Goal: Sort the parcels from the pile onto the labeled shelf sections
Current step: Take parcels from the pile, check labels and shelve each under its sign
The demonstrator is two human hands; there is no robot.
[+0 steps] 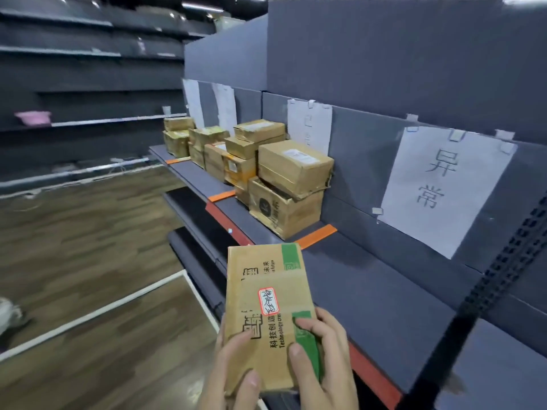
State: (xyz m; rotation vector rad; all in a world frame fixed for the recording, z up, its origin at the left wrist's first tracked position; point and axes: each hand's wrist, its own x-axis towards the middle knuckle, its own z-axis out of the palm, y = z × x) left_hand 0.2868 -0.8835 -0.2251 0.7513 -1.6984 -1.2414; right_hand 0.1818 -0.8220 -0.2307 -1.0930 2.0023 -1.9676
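Left grip [233,372], right grip [324,359], parcel [265,273] lengthwise away

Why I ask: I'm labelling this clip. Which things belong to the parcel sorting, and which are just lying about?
Job: cardboard parcel held by left hand and right hand; stacked parcels on shelf; paper section label; orange divider tape.
Lying about: pink basin on far shelf; white line on floor.
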